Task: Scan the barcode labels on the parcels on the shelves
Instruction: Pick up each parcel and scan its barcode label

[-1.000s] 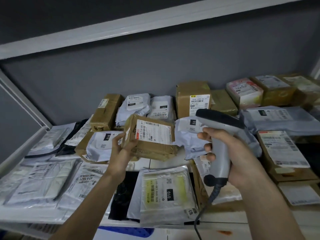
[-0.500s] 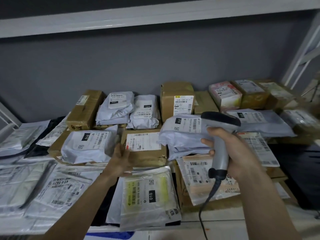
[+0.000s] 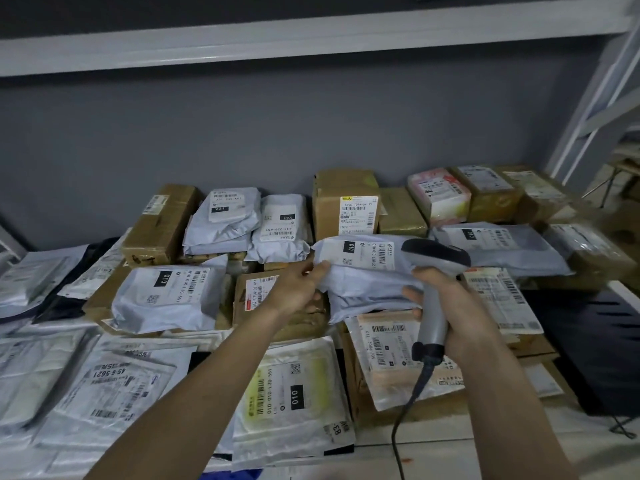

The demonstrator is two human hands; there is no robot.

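A grey handheld barcode scanner (image 3: 433,296) with a dark cable sits upright in my right hand (image 3: 460,317), head pointing left. My left hand (image 3: 298,289) pinches the left edge of a grey poly mailer (image 3: 360,271) whose white label reads 010. Under my left hand lies a small brown box (image 3: 256,292) with a white barcode label, resting on the pile. The shelf holds many parcels: grey mailers (image 3: 166,296), brown cartons (image 3: 346,202) and flat plastic bags (image 3: 294,400).
A white upper shelf rail (image 3: 311,39) runs overhead, and a white upright frame (image 3: 595,98) stands at the right. A grey wall backs the shelf. A dark flat parcel (image 3: 588,341) lies at the right. The white shelf edge (image 3: 433,448) runs along the front.
My left hand set the small brown box down on the pile and moved right to grip the grey 010 mailer. The view shifted to the right; the scanner stayed in my right hand.
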